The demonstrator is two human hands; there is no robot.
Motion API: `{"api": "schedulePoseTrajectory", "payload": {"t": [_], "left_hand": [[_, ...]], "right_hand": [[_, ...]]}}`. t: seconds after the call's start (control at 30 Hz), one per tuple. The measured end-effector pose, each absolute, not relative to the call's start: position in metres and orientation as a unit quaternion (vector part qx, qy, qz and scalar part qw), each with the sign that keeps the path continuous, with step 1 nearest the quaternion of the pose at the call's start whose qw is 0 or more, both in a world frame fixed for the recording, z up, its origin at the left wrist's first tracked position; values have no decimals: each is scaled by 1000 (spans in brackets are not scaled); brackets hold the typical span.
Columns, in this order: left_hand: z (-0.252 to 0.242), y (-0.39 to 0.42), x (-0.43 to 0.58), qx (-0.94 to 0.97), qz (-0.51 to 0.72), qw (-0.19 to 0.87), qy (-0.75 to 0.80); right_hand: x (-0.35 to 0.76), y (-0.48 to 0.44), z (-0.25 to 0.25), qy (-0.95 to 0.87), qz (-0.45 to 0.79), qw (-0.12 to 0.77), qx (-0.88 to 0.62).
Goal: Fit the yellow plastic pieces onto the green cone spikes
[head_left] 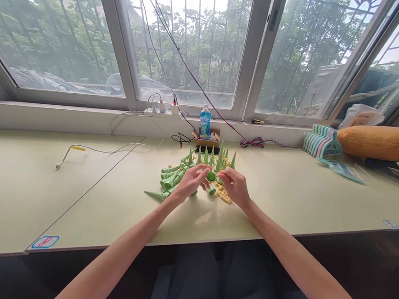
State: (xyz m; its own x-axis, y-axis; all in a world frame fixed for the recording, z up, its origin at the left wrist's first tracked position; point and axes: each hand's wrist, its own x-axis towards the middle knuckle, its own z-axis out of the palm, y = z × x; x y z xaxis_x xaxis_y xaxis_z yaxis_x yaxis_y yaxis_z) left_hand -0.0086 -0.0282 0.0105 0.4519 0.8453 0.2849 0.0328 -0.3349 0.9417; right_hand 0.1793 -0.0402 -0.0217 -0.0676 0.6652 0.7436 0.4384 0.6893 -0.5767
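My left hand (192, 181) is closed on a green plastic spike, whose round open end (211, 176) faces me. Just right of that end, my right hand (234, 184) has its fingers pinched together; whatever they hold is too small to make out. Several light-green plastic spikes (171, 178) lie in a pile left of and behind my left hand. Others, such as one green cone (220, 156), stand point up behind both hands. Small yellow plastic pieces (224, 194) are heaped beside my right hand, and some sit among the spikes.
Behind the spikes are a dark phone-like slab (207, 150) and a cardboard box (215, 140) with a blue-labelled bottle (205, 122). Cables (253, 142) run along the window wall. Pastel plastic scoops (324, 142) and an orange plush roll (379, 142) lie at the right.
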Motion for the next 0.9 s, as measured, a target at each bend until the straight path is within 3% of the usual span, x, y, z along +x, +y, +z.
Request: {"api": "schedulePoseTrajectory", "payload": {"t": [0.27, 0.67, 0.9], "left_hand": [[10, -28, -9, 720, 421, 468, 291], [1, -25, -10, 789, 435, 332, 277], [4, -28, -9, 784, 444, 324, 290]], "right_hand": [[179, -41, -21, -714, 93, 560, -410], [178, -39, -21, -705, 108, 545, -441], [177, -37, -23, -705, 122, 543, -440]]}}
